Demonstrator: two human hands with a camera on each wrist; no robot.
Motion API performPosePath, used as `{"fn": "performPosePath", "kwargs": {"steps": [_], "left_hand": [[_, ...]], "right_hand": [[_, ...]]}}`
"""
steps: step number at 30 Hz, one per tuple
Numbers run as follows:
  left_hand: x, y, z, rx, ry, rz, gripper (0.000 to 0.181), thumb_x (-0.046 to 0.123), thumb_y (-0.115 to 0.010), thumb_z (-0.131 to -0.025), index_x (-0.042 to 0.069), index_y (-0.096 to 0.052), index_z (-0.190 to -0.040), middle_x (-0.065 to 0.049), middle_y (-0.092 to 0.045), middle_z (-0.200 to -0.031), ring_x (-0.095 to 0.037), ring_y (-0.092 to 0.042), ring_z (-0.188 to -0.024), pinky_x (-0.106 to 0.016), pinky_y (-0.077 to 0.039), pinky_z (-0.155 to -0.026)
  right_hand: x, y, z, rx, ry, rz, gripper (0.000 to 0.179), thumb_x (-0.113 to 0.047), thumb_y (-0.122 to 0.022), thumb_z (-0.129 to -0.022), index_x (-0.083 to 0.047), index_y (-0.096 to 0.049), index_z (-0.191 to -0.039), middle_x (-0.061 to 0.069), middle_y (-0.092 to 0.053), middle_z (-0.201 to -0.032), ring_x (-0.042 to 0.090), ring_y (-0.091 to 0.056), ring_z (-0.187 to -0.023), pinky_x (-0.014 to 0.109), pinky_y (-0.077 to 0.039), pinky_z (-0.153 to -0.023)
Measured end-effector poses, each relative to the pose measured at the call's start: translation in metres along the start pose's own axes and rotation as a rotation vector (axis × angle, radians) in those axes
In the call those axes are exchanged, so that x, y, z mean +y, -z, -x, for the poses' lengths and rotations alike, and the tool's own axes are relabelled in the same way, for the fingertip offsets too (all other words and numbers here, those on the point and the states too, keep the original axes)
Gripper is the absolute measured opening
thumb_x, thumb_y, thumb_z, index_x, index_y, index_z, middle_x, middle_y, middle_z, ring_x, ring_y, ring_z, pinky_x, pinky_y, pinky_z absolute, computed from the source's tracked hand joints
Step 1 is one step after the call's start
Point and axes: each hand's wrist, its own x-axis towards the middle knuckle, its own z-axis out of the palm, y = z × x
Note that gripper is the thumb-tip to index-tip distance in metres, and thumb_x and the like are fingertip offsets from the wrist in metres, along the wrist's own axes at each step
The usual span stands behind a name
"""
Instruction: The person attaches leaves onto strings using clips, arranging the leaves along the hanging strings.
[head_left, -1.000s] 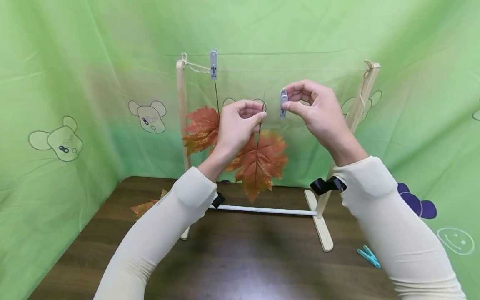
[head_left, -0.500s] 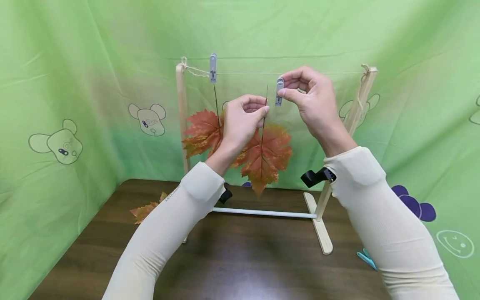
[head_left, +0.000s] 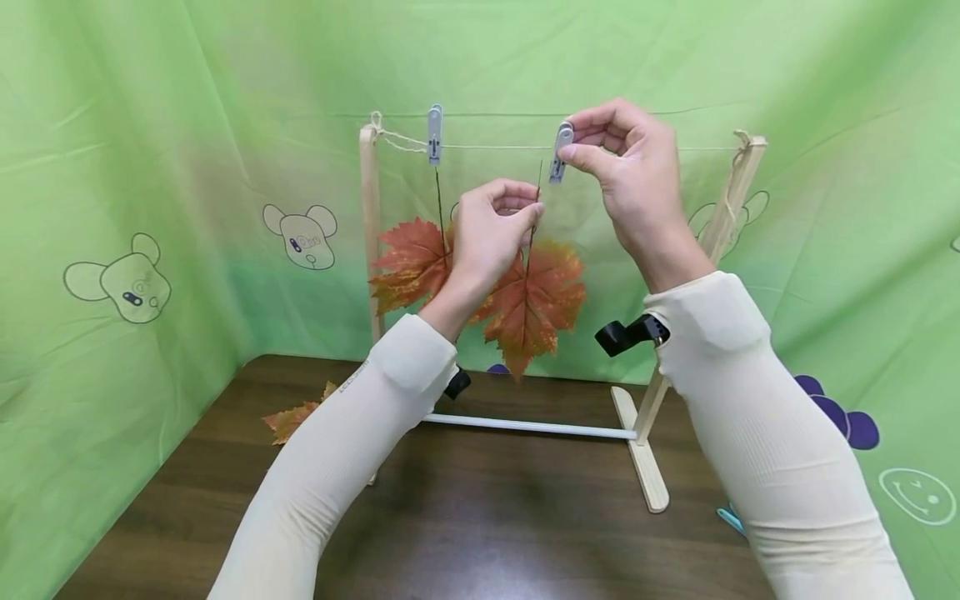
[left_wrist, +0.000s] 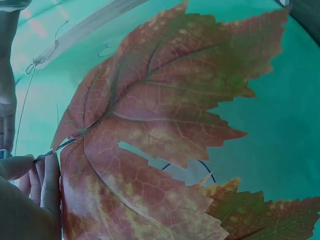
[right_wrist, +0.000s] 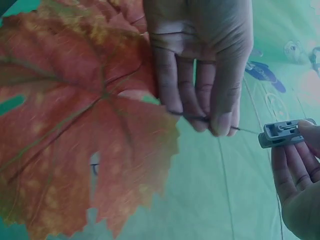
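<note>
My left hand (head_left: 491,229) pinches the thin dark stem of an orange maple leaf (head_left: 531,304), which hangs below the fingers; the stem's tip sticks up above them. In the left wrist view this leaf (left_wrist: 150,90) fills most of the picture. Up and to the right, my right hand (head_left: 637,171) holds a grey clothespin (head_left: 560,154) between thumb and fingers, at the height of the string (head_left: 495,147). In the right wrist view the clothespin (right_wrist: 284,133) is close to the stem's tip. Whether it touches the string I cannot tell.
A second grey clothespin (head_left: 435,133) on the string holds another maple leaf (head_left: 412,262). The string runs between wooden posts (head_left: 733,196) joined by a white rod (head_left: 525,426). On the brown table (head_left: 465,508) lie a further leaf (head_left: 291,421) and a turquoise clothespin (head_left: 730,521), partly behind the right sleeve.
My right hand has raised the grey clothespin up to the string's height and slightly left. My left hand has lifted the leaf a little, up and to the right.
</note>
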Motion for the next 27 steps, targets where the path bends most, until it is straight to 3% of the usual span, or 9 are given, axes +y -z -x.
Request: {"fn": "performPosePath", "kwargs": {"steps": [8, 15, 27], "left_hand": [[0.0, 0.002, -0.002, 0.016, -0.022, 0.023, 0.014, 0.0, -0.075, -0.094, -0.005, -0.076, -0.107, -0.014, -0.077, -0.095, -0.01, -0.071, -0.077, -0.024, -0.061, -0.064], [0.0, 0.0, -0.004, 0.015, -0.012, -0.009, 0.015, 0.002, -0.076, -0.094, -0.002, -0.077, -0.108, -0.01, -0.077, -0.095, -0.01, -0.07, -0.077, -0.023, -0.061, -0.067], [-0.003, 0.0, -0.006, 0.025, -0.01, -0.021, 0.015, 0.002, -0.076, -0.094, -0.003, -0.076, -0.109, -0.011, -0.077, -0.096, -0.017, -0.072, -0.08, -0.023, -0.059, -0.066]], "right_hand": [[-0.004, -0.011, -0.012, 0.032, -0.006, -0.026, 0.021, 0.02, -0.075, -0.082, 0.001, -0.076, -0.088, 0.006, -0.075, -0.083, 0.016, -0.069, -0.077, 0.022, -0.058, -0.079], [-0.006, -0.014, -0.019, 0.051, -0.001, -0.049, 0.022, 0.022, -0.074, -0.081, 0.001, -0.076, -0.087, 0.006, -0.075, -0.081, 0.016, -0.07, -0.075, 0.023, -0.059, -0.078], [-0.007, -0.02, -0.026, 0.096, -0.039, -0.001, 0.025, 0.021, -0.074, -0.081, -0.003, -0.077, -0.085, 0.005, -0.074, -0.081, 0.015, -0.07, -0.075, 0.021, -0.061, -0.078]]}}
